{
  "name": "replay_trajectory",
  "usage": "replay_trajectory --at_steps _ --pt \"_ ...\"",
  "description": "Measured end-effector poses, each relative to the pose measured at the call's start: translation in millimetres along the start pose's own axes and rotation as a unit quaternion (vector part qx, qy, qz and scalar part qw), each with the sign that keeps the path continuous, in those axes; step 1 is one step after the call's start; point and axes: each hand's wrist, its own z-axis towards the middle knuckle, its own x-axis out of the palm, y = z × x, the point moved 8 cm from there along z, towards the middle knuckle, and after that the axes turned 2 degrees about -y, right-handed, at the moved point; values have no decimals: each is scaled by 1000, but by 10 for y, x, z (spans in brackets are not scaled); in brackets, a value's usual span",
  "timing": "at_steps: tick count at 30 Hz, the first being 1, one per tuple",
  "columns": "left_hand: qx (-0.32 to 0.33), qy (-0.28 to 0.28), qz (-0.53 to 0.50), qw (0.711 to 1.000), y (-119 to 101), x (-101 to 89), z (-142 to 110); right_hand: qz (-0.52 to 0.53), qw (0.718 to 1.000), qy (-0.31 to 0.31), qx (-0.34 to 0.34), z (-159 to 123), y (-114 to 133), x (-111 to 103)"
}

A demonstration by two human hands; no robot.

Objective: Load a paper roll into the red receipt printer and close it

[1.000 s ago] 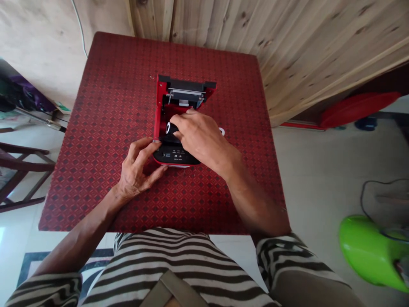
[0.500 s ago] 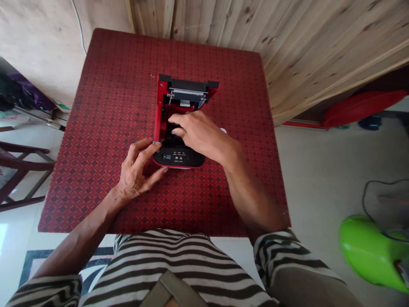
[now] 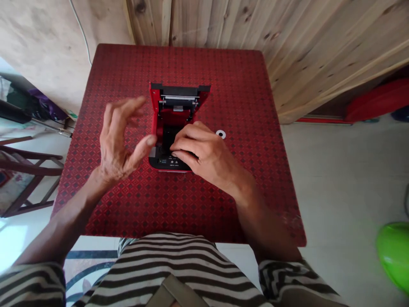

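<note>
Head view: red-and-black device (image 3: 172, 164) at centre of frame, on the red patterned table (image 3: 128, 213). Lid (image 3: 179, 91) raised at the far side, front panel facing the wearer. Left hand (image 3: 116, 140), centre-left, open, fingers spread and blurred, thumb beside the device's left wall; contact unclear. Right hand (image 3: 212, 155), just right of centre, fingertips bunched at the compartment's near edge; cannot tell whether anything is pinched. White ring (image 3: 220, 134) right of the device, apart from it.

Judgement: work seems to be at the near lip of the compartment. Light fingertip pressure should do; a hard push could slide the body or mark the inside. Better with the left hand bracing the left wall, low down. Keep knuckles off the raised lid and its rollers, wrist turned out so the compartment can be seen
</note>
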Motion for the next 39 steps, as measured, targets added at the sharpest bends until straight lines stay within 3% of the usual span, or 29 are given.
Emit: replay_trajectory --at_steps 3,7,10,15,19,24,30,39 --pt "63 23 64 996 27 157 450 -45 998 -47 6 -70 66 -18" --pt "15 108 46 993 231 443 661 -98 991 -89 3 -171 158 22" --pt "12 129 7 991 197 442 489 -116 989 -91 -1 -241 204 81" --pt "44 172 -15 984 64 378 -18 -136 984 -110 -19 -332 277 90" --pt "31 196 -35 980 104 433 -249 -120 988 -102 0 -337 247 103" --pt "0 201 -43 979 179 480 -285 -119 987 -106 0 -337 245 89" --pt "91 178 -4 980 91 449 -322 -121 985 -120 -15 -367 262 69" --pt "131 165 25 977 54 453 -372 -120 982 -142 -34 -379 293 34"
